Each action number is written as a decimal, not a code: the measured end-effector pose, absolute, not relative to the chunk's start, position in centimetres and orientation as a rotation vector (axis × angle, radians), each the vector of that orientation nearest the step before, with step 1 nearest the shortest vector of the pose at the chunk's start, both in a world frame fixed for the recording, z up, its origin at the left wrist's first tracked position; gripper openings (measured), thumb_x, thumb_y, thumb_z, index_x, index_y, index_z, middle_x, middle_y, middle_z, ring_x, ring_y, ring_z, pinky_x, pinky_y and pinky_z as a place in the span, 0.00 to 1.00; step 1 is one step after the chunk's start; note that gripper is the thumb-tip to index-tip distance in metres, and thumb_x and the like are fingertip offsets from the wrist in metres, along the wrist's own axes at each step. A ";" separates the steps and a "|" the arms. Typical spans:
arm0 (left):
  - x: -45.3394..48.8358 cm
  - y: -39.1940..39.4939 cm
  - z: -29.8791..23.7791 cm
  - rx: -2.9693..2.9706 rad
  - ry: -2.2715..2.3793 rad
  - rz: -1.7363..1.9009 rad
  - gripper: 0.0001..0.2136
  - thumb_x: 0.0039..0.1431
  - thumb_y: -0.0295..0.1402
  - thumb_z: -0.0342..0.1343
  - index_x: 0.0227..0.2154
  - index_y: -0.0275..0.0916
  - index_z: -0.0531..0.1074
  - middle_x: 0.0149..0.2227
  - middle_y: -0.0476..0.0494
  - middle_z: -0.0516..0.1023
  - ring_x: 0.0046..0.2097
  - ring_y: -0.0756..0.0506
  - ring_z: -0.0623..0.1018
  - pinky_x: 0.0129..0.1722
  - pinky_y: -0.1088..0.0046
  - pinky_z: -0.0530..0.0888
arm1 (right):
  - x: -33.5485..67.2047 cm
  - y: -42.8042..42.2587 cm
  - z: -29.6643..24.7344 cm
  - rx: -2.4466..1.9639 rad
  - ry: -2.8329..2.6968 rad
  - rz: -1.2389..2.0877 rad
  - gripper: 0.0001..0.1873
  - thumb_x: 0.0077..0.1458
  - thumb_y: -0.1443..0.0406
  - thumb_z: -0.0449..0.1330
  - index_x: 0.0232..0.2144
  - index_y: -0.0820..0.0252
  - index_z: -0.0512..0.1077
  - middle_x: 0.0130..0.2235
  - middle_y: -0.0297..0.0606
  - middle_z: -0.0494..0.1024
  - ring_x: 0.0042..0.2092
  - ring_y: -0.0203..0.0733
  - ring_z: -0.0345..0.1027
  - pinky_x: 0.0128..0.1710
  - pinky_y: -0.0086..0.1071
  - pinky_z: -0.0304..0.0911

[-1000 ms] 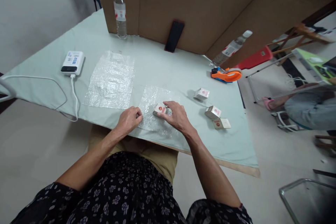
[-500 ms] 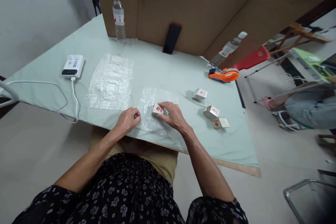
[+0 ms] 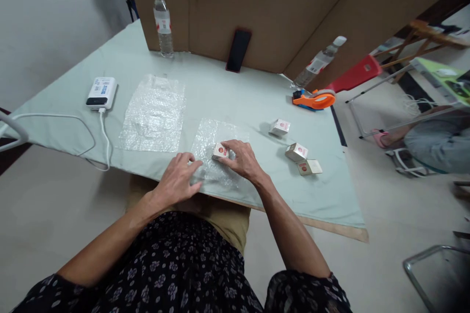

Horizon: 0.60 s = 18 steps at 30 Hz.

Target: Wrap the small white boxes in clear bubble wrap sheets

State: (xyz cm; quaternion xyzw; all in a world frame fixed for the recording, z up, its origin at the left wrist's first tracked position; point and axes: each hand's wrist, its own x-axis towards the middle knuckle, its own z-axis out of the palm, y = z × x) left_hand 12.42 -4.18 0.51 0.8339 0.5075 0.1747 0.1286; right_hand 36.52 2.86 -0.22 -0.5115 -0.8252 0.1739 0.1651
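A small white box with a red mark [image 3: 220, 151] lies on a sheet of bubble wrap [image 3: 217, 143] near the table's front edge. My right hand [image 3: 242, 160] rests on the box, fingers curled round its right side. My left hand [image 3: 178, 180] lies at the sheet's near left corner, its fingers bent on the wrap's edge. A second, larger bubble wrap sheet [image 3: 154, 113] lies flat to the left. Three more small boxes [image 3: 279, 127], [image 3: 296, 151], [image 3: 309, 167] sit to the right.
The table wears a pale green cloth [image 3: 227, 93]. A power bank [image 3: 102, 93] with a white cable sits far left, an orange tape dispenser [image 3: 314, 99] far right. Two water bottles [image 3: 162, 22], [image 3: 319, 62] and a dark phone [image 3: 238, 50] stand by a cardboard wall. Another person sits at the right.
My left hand has slid down and right to the sheet's near left corner, fingers more stretched. My right hand and the box have stayed in place.
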 end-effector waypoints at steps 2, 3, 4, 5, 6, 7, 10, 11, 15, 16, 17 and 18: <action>12.9 -4.6 0.3 2.537 1.372 0.475 0.18 0.52 0.30 0.62 0.47 0.39 0.73 0.50 0.36 0.69 0.52 0.36 0.68 0.51 0.57 0.71 | 36.4 2.6 0.0 -1.441 -2.344 0.490 0.22 0.56 0.57 0.65 0.51 0.56 0.72 0.51 0.43 0.79 0.51 0.52 0.71 0.50 0.44 0.58; 13.2 -4.6 0.1 2.563 1.354 0.463 0.16 0.52 0.29 0.62 0.46 0.39 0.73 0.51 0.36 0.69 0.52 0.36 0.68 0.50 0.57 0.71 | 36.4 2.5 0.1 -1.430 -2.345 0.485 0.22 0.56 0.57 0.65 0.51 0.56 0.72 0.51 0.43 0.79 0.51 0.52 0.71 0.50 0.44 0.58; 13.5 -4.5 -0.1 2.576 1.347 0.458 0.15 0.53 0.28 0.61 0.45 0.39 0.74 0.50 0.35 0.69 0.52 0.36 0.68 0.50 0.57 0.71 | 36.3 2.4 0.1 -1.422 -2.351 0.478 0.22 0.56 0.57 0.65 0.51 0.56 0.73 0.51 0.43 0.79 0.51 0.52 0.71 0.50 0.44 0.58; 13.7 -4.4 -0.4 2.581 1.343 0.461 0.13 0.54 0.27 0.61 0.43 0.38 0.74 0.50 0.36 0.69 0.51 0.36 0.68 0.50 0.57 0.71 | 36.3 2.3 0.2 -1.423 -2.359 0.472 0.21 0.56 0.57 0.64 0.51 0.56 0.73 0.50 0.43 0.79 0.50 0.52 0.71 0.49 0.44 0.58; 13.9 -4.2 -0.7 2.583 1.341 0.472 0.11 0.54 0.27 0.60 0.42 0.38 0.74 0.49 0.36 0.70 0.51 0.36 0.68 0.49 0.57 0.71 | 36.3 2.3 0.3 -1.431 -2.368 0.468 0.21 0.56 0.57 0.64 0.51 0.56 0.73 0.50 0.43 0.79 0.50 0.52 0.71 0.49 0.44 0.58; 14.1 -4.0 -0.9 2.584 1.335 0.486 0.10 0.55 0.27 0.60 0.41 0.38 0.75 0.49 0.36 0.70 0.51 0.37 0.68 0.49 0.57 0.71 | 36.3 2.2 0.3 -1.443 -2.374 0.469 0.21 0.56 0.57 0.64 0.51 0.56 0.73 0.50 0.43 0.79 0.50 0.52 0.71 0.49 0.44 0.57; 14.4 -3.6 -1.5 2.601 1.299 0.526 0.08 0.56 0.26 0.59 0.40 0.38 0.75 0.48 0.37 0.70 0.51 0.37 0.68 0.49 0.57 0.71 | 36.3 2.2 0.4 -1.475 -2.374 0.481 0.21 0.57 0.57 0.63 0.51 0.57 0.72 0.51 0.43 0.79 0.50 0.52 0.71 0.50 0.44 0.57; 14.5 -3.5 -1.6 2.610 1.287 0.535 0.08 0.56 0.26 0.59 0.40 0.38 0.75 0.48 0.37 0.71 0.51 0.37 0.68 0.49 0.57 0.71 | 36.3 2.2 0.4 -1.481 -2.370 0.482 0.21 0.57 0.57 0.63 0.52 0.57 0.72 0.51 0.44 0.79 0.50 0.52 0.70 0.50 0.44 0.57; 15.1 -3.1 -2.0 2.619 1.284 0.629 0.04 0.59 0.26 0.57 0.36 0.38 0.76 0.45 0.37 0.72 0.48 0.39 0.69 0.48 0.58 0.71 | 36.2 2.3 0.2 -1.490 -2.371 0.494 0.21 0.58 0.57 0.62 0.52 0.56 0.72 0.51 0.44 0.79 0.52 0.53 0.70 0.51 0.45 0.57; 15.2 -2.9 -2.0 2.604 1.286 0.675 0.04 0.60 0.26 0.56 0.34 0.38 0.76 0.44 0.38 0.72 0.48 0.39 0.70 0.47 0.59 0.72 | 36.3 2.3 0.1 -1.487 -2.372 0.505 0.21 0.58 0.57 0.62 0.53 0.56 0.72 0.52 0.44 0.78 0.52 0.53 0.70 0.51 0.45 0.58; 15.4 -2.7 -2.0 2.582 1.288 0.725 0.04 0.60 0.26 0.56 0.33 0.38 0.76 0.44 0.38 0.73 0.47 0.39 0.70 0.47 0.59 0.72 | 36.4 2.3 0.1 -1.480 -2.375 0.524 0.22 0.58 0.56 0.62 0.53 0.55 0.72 0.53 0.44 0.78 0.53 0.53 0.70 0.52 0.46 0.58; 15.5 -2.4 -1.9 2.554 1.289 0.772 0.04 0.60 0.27 0.56 0.33 0.38 0.76 0.43 0.38 0.73 0.46 0.40 0.71 0.47 0.59 0.72 | 36.5 2.4 0.2 -1.467 -2.374 0.553 0.23 0.58 0.55 0.62 0.54 0.55 0.71 0.53 0.44 0.78 0.54 0.54 0.70 0.52 0.46 0.58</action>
